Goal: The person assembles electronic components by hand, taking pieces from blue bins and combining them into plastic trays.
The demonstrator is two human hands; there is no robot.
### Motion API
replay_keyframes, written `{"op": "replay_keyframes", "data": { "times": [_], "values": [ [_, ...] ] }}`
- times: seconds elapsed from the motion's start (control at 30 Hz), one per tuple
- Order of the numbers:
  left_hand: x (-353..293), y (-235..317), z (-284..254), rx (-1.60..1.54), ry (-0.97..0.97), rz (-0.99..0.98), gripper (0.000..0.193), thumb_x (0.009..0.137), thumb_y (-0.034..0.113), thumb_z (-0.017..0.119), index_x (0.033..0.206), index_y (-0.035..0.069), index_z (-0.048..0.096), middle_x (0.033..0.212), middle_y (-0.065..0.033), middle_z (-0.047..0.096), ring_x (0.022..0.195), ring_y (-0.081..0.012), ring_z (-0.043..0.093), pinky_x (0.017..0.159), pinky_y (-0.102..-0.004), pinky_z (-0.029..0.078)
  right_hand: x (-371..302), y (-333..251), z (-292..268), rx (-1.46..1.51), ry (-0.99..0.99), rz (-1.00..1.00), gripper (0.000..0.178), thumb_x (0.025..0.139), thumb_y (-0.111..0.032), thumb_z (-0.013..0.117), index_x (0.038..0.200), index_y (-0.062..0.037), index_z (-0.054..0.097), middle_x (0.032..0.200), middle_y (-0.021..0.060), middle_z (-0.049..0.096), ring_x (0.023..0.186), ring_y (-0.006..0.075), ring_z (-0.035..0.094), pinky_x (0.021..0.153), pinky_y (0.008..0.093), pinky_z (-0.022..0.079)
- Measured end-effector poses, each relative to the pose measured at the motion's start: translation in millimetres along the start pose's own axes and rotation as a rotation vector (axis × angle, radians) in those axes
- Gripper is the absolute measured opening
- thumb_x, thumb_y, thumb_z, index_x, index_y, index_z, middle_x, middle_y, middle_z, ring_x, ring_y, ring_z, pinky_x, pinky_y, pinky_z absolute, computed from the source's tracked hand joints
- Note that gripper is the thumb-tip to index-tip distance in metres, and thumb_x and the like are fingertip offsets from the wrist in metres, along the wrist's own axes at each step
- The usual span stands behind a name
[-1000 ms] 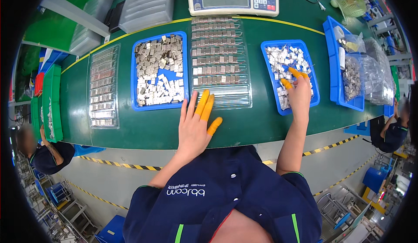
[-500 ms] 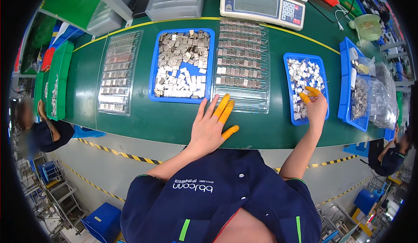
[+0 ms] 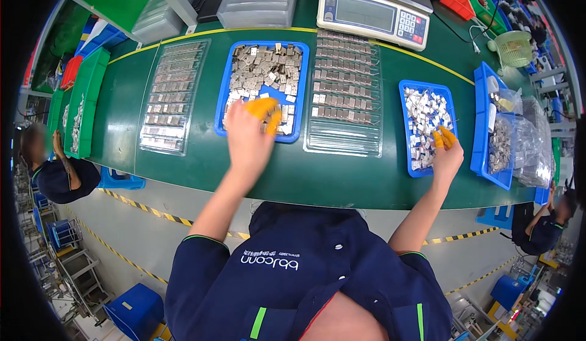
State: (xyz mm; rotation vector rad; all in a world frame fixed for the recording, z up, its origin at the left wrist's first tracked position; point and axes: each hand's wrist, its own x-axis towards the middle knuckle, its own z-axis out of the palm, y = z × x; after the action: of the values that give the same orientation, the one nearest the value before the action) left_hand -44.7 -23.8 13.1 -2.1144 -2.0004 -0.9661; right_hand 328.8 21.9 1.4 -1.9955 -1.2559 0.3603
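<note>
My left hand (image 3: 249, 138) is over the near part of a blue tray (image 3: 219, 106) heaped with small silvery rectangular metal parts (image 3: 268, 66). Yellow finger cots cover several of its fingertips. Motion blurs those fingers, so whether they hold a part cannot be seen. At the right, my right hand (image 3: 448, 159) reaches into a smaller blue tray (image 3: 405, 152) of small white-and-silver parts (image 3: 424, 112). Its yellow-capped fingers are bent together among the parts; what they pinch is too small to make out. Between the trays lies a clear plastic tray (image 3: 345, 142) with rows of metal parts.
Another filled clear tray (image 3: 162, 142) lies left. A weighing scale (image 3: 372, 14) and stacked clear trays (image 3: 259, 2) stand at the back. A blue bin (image 3: 482, 133) with bagged parts is far right, green bins (image 3: 91, 109) far left. Other people sit at both sides.
My left hand has moved left and away from me, from beside the middle clear tray to over the larger blue tray. My right hand has shifted slightly nearer, its fingers closer together.
</note>
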Motion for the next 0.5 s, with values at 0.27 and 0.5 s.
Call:
{"op": "replay_keyframes", "data": {
  "times": [0.27, 0.5],
  "values": [
    [35.5, -54.2, 10.1, 0.079, -0.141, 0.023, 0.015, 0.068, 0.016, 0.069, 0.081, 0.007, 0.07, 0.075, -0.0082, 0.061, 0.079, -0.0247, 0.054, 0.081, -0.0361, 0.039, -6.6, -1.3, -3.1, 0.116, 0.078, -0.077, 0.027, 0.079, -0.007, 0.066, 0.105, -0.0022, 0.062, 0.078, 0.0082, 0.065, 0.067, 0.0087, 0.059, 0.058, 0.0221, 0.045],
    [49.5, -49.1, 1.8, -0.032, -0.33, 0.058, 0.016, 0.07, 0.012, 0.067, 0.085, 0.006, 0.069, 0.076, -0.0096, 0.061, 0.081, -0.0261, 0.054, 0.074, -0.0361, 0.044, -9.9, 1.5, -5.0, 0.458, 0.034, -0.012, 0.031, 0.078, 0.0, 0.066, 0.106, 0.0073, 0.055, 0.088, 0.0122, 0.063, 0.074, 0.0131, 0.061, 0.068, 0.0197, 0.048]
  ]
}}
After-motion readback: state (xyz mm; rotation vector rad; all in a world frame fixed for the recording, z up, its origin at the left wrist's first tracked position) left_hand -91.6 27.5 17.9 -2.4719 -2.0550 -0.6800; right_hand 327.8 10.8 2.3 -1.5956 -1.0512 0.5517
